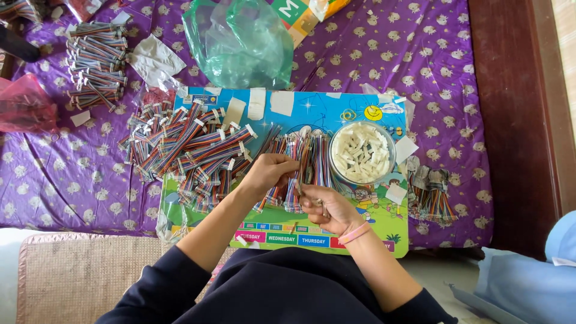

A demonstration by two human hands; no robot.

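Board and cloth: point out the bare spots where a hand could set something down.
Free: purple cloth left of the loose cable pile, and cloth right of the bowl. Crowded: the board around both hands, left hand, right hand.

This is a home used for piecework, likely a bedroom. A purple bedsheet (pixel 414 72) printed with small cartoon animals covers the bed, framed by a dark wooden edge (pixel 510 120). A child's colourful board (pixel 336 114) with weekday labels serves as the worktop. Heaps of rainbow ribbon cables (pixel 186 150), a bowl (pixel 362 152) of white connectors and a green plastic bag (pixel 240 42) lie about, and a woven mat (pixel 78 276) covers the floor.
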